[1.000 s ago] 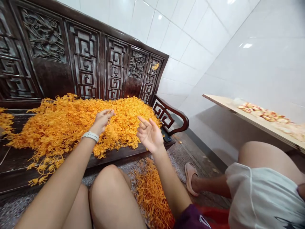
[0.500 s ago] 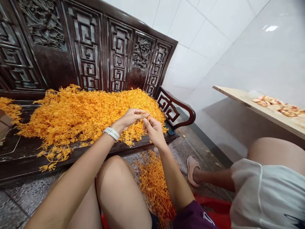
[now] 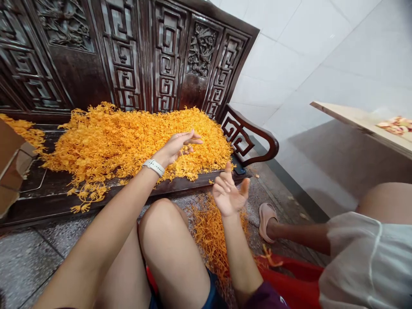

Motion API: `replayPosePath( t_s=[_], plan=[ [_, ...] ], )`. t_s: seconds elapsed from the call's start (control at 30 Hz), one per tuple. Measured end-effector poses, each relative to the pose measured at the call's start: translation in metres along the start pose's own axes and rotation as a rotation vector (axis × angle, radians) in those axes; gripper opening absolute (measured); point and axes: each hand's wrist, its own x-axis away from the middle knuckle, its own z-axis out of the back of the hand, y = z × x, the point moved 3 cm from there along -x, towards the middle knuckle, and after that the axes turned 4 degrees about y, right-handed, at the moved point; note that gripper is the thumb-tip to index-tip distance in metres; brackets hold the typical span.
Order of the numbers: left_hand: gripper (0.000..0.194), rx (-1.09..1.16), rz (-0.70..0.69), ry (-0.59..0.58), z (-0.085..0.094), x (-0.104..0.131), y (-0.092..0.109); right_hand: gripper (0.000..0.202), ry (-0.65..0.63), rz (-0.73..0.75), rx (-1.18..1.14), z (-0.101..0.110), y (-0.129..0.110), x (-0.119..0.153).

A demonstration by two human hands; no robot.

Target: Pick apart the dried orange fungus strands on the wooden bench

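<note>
How far the work had got I could judge only roughly. The bulk of the orange pieces (image 3: 128, 141) lay heaped along the seat of the bench (image 3: 180, 185), from near its left end almost to the right armrest (image 3: 270, 146), up against the carved backrest (image 3: 80, 77). A few strays hung over the front edge toward the left, and a smaller clump (image 3: 34, 134) lay by the back edge, behind a cardboard box (image 3: 11, 167). On the floor, in front of the bench and beside my knee, was a smaller pile of thin orange strands (image 3: 209, 227). I took it that much handling was left, given the size of the heap; nothing showed which pile was finished and which was waiting. One blurred orange scrap (image 3: 268, 256) showed against something red (image 3: 289, 287); I could not tell whether it touched it.

My left arm reached up across my lap, the pale watch (image 3: 154, 166) on its wrist, and my left hand (image 3: 177, 146) was over the right half of the heap, fingers pointing toward the armrest. Orange showed among those fingers, but I could not tell whether they pinched a piece or merely passed in front of some. My right hand (image 3: 229, 193) stood palm up short of the bench's front edge, near its right corner, index and thumb spread well apart, the other fingers half curled, nothing visible between them.
</note>
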Motion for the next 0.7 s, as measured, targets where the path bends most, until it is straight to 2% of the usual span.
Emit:
replayPosePath(
  t_s=[0.07,0.13,0.3,0.37,0.43,0.5,0.57,0.7],
  plan=[
    [0.040,0.023,0.009,-0.027,-0.004,0.001,-0.003,0.034,0.016,-0.109,0.190,0.001,0.015,-0.004],
    [0.042,0.034,0.017,-0.058,-0.011,0.002,-0.007,0.028,0.017,-0.127,0.435,-0.004,0.025,-0.013],
    [0.046,-0.077,-0.013,-0.111,-0.026,0.002,-0.016,0.029,-0.010,0.195,1.095,-0.025,0.023,-0.048],
    [0.050,-0.162,-0.054,-0.163,-0.030,0.001,-0.019,0.033,-0.082,0.230,1.238,-0.032,0.024,-0.058],
    [0.051,-0.231,-0.087,-0.202,-0.031,0.000,-0.022,0.037,-0.144,0.216,1.304,-0.035,0.028,-0.064],
    [0.053,-0.290,-0.133,-0.187,-0.029,-0.001,-0.022,0.041,-0.177,0.219,1.319,-0.036,0.030,-0.065],
    [0.055,-0.380,-0.193,-0.110,-0.020,-0.003,-0.019,0.041,-0.188,0.236,1.312,-0.034,0.030,-0.062],
    [0.057,-0.580,-0.310,0.086,0.005,-0.007,-0.008,0.037,-0.131,0.223,1.257,-0.026,0.017,-0.051]
  ],
)
